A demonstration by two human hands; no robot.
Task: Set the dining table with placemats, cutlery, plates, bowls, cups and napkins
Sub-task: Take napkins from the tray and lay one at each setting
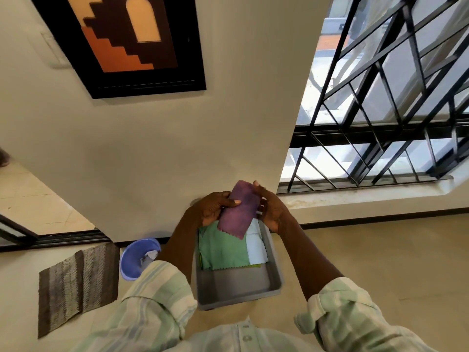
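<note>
Just below the person's hands sits a grey tray [238, 295] holding a folded green napkin [223, 252] and a white one [256, 250] beside it. Above it, the left hand [215, 207] and right hand [270, 208] each pinch a side of a purple napkin [239, 209]. No dining desk, plates or cutlery show, so I judge the setting barely begun, with napkins being fetched.

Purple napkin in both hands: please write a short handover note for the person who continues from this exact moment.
Left hand and right hand both grip the folded purple cloth napkin, held above the grey plastic tray.
In the tray: a green cloth napkin and a white cloth napkin.
Done: purple napkin lifted out.
Left: the dining table is not in view; everything seems yet to be laid.
</note>
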